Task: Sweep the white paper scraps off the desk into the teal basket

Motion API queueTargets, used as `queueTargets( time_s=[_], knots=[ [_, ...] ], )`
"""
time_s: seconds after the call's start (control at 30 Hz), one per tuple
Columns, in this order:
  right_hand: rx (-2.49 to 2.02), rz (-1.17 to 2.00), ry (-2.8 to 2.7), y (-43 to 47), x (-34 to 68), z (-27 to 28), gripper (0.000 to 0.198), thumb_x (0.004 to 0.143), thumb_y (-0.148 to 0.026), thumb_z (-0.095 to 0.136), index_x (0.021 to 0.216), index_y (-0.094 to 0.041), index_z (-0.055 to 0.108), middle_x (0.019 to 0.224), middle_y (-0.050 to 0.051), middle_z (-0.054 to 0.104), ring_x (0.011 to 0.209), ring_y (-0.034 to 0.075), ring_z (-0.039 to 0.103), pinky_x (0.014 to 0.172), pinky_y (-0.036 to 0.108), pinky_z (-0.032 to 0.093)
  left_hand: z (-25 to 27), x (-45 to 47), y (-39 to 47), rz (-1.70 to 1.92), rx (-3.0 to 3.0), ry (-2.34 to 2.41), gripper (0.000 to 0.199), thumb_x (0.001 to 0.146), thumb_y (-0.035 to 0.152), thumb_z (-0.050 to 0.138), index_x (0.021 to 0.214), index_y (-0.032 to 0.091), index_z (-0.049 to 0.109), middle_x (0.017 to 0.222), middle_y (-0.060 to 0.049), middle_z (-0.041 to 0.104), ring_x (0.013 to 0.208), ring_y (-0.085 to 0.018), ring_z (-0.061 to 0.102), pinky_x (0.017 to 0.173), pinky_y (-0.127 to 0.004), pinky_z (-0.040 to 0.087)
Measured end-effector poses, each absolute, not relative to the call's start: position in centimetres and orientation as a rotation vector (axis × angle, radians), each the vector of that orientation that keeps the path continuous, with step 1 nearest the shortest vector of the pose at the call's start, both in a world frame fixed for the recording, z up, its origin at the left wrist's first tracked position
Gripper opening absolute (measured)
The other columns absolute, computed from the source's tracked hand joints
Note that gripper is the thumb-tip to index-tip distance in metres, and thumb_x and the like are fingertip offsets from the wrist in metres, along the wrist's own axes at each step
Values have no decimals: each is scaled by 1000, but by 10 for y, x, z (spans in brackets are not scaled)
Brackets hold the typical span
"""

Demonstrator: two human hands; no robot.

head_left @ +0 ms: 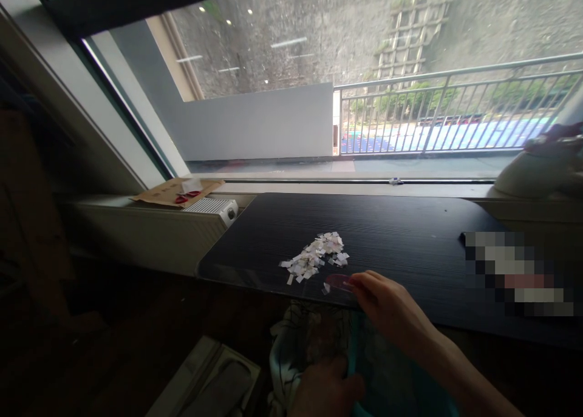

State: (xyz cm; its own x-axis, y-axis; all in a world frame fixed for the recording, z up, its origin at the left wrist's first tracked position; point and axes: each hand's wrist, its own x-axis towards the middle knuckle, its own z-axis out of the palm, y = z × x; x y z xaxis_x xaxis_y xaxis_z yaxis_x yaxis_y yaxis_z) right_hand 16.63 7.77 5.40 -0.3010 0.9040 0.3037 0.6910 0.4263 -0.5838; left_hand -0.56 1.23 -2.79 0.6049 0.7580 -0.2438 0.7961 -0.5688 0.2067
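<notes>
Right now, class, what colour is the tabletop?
The tabletop is black with faint wood grain, seen in the head view.

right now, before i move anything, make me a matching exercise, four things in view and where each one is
Things:
1. white scraps
2. pink see-through piece
3. brown sheet
4. metal railing

Places:
a. outside the window
b. gripped in the right hand
c. heaped on the dark tabletop
d. to the left of the dark tabletop, beside the radiator

Pairs: 1-c, 2-b, 3-d, 4-a
</notes>
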Motion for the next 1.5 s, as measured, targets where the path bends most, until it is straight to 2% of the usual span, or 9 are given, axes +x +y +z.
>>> queueTargets(
  time_s=[0.33, 0.43, 0.57, 0.7, 0.8, 0.97, 1.17, 1.33, 1.5],
  knots=[
    [-1304, 487, -2110, 59, 161, 53, 22, 93, -24, 40, 93, -22, 63, 79, 2, 60, 67, 13, 57, 60, 24, 42, -17, -15, 10, -109, 2564, 1266, 9, 80, 29, 67, 88, 26, 63, 78, 0, 56, 69, -18, 56, 49, -23, 30],
    [-1272, 554, -2140, 51, 158, 56, 23, 94, -23, 39, 94, -23, 62, 78, 1, 59, 66, 13, 57, 60, 23, 42, -19, -17, 11, -142, 2554, 1281, 19, 76, 36, 70, 90, 27, 62, 82, -1, 57, 73, -20, 56, 52, -23, 33],
    [-1305, 454, -2107, 68, 149, 61, 21, 93, -23, 42, 97, -21, 62, 84, 3, 61, 69, 14, 57, 62, 24, 41, -20, -16, 11, -190, 2548, 1275, 33, 72, 46, 73, 95, 27, 61, 88, -3, 57, 77, -23, 57, 55, -25, 37],
    [-1325, 399, -2123, 96, 141, 61, 23, 92, -21, 41, 95, -19, 64, 85, 4, 62, 69, 14, 58, 62, 24, 40, -18, -15, 12, -239, 2555, 1288, 16, 80, 32, 67, 95, 27, 63, 85, -2, 58, 76, -22, 59, 52, -24, 35],
    [-1351, 388, -2154, 99, 146, 60, 23, 91, -20, 41, 92, -20, 64, 83, 4, 63, 71, 15, 59, 64, 25, 40, -16, -16, 12, -247, 2547, 1279, 10, 83, 29, 64, 93, 26, 63, 84, -2, 59, 75, -21, 60, 50, -24, 34],
    [-1400, 352, -2150, 94, 158, 65, 23, 91, -23, 42, 96, -20, 65, 86, 4, 64, 72, 16, 59, 64, 25, 40, -14, -15, 12, -216, 2562, 1245, 20, 77, 33, 69, 95, 25, 62, 90, -4, 60, 81, -25, 60, 54, -25, 39],
    [-1399, 321, -2151, 110, 153, 62, 26, 92, -23, 40, 100, -19, 65, 91, 5, 63, 76, 16, 59, 65, 25, 40, -18, -12, 12, -232, 2564, 1255, 11, 83, 28, 64, 93, 25, 62, 84, -3, 59, 76, -22, 60, 52, -23, 39],
    [-1385, 316, -2173, 108, 160, 61, 24, 92, -25, 42, 96, -20, 65, 83, 3, 62, 70, 15, 58, 63, 25, 38, -16, -15, 10, -245, 2548, 1256, 14, 82, 33, 65, 93, 26, 62, 87, -3, 59, 79, -23, 60, 56, -24, 41],
    [-1375, 328, -2150, 111, 156, 61, 24, 92, -23, 42, 99, -20, 65, 89, 3, 62, 73, 15, 58, 64, 25, 39, -15, -13, 11, -237, 2541, 1254, 13, 82, 29, 64, 95, 26, 63, 88, -3, 60, 79, -24, 61, 57, -25, 44]
  ],
)
